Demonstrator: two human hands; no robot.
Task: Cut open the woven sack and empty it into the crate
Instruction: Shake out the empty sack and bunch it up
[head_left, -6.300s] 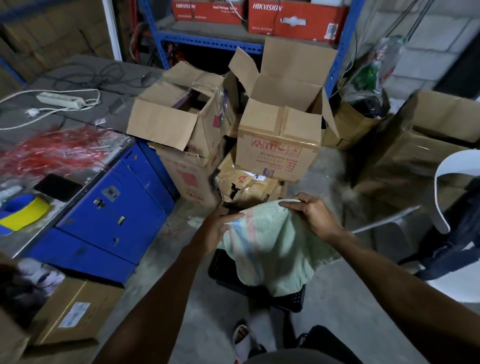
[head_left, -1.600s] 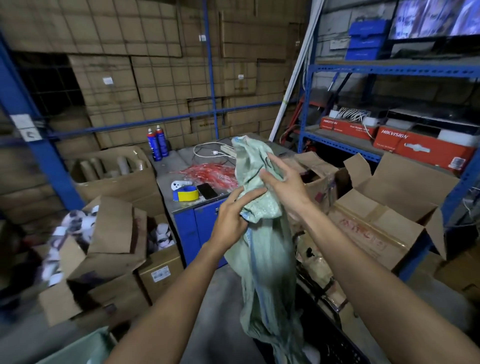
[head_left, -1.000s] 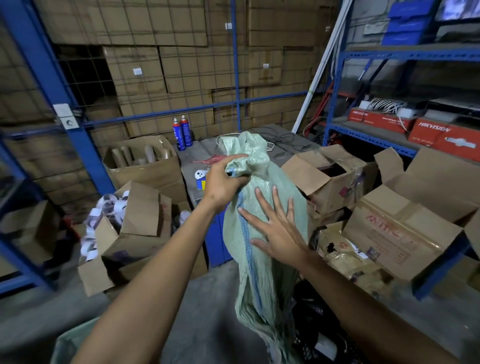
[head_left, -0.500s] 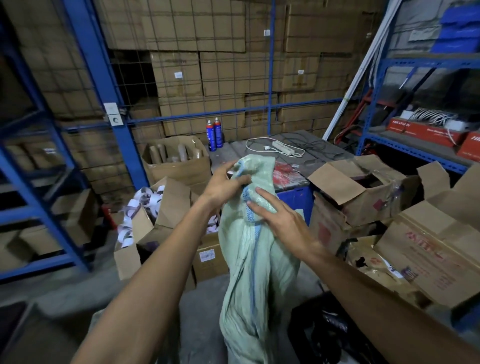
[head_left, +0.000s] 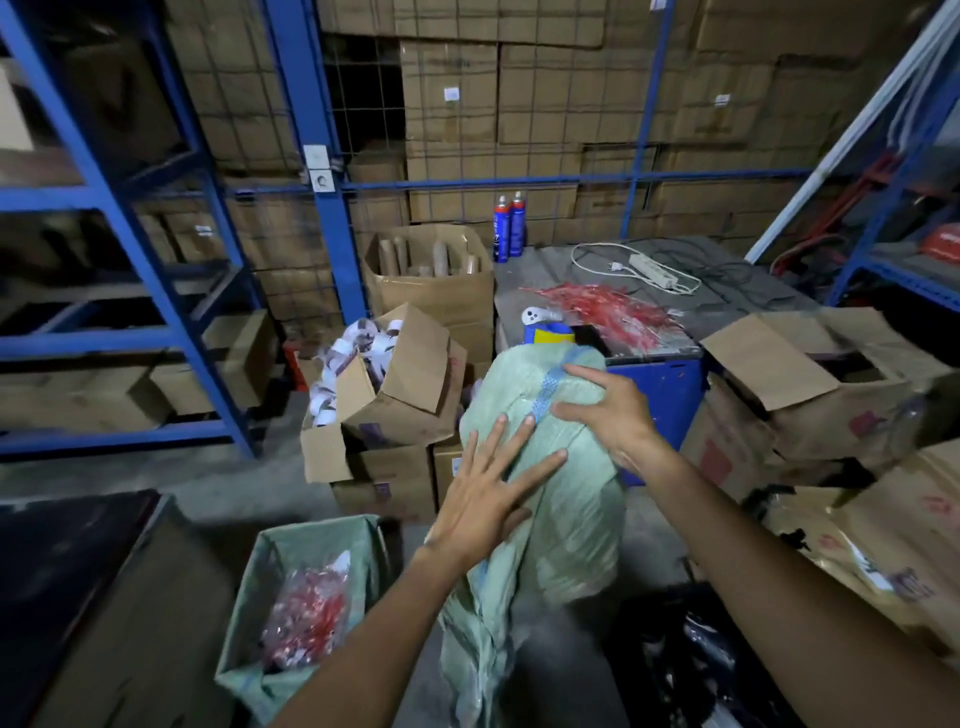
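A: Entry, head view. Where is your woven sack (head_left: 566, 499)?

B: Centre of the scene, upright and crumpled, pale green with a blue stripe down its top. It hangs in front of you, its folded top just near of the blue cabinet (head_left: 660, 384).

A: Your left hand (head_left: 485, 499)?

B: Fingers straight and spread, palm flat against the sack's left face, a little below the top fold. You press it; you do not clasp it.

A: Your right hand (head_left: 610, 410)?

B: On the sack's top right, above and right of the left hand. Fingers bent over the bulge, thumb pointing left along the cloth. You appear to grip the fabric, though the fingertips are partly hidden behind the fold.

A: The crate?

B: A dark container (head_left: 691, 670) sits near right, below your right forearm; too dim to say what it is made of.

A: Other items?

B: Second green sack (head_left: 296, 603) near left, mouth open, red-and-clear packets inside. Open cardboard boxes (head_left: 400, 400) left of your sack. Two spray cans (head_left: 508, 226) far on the worktop (head_left: 727, 306).
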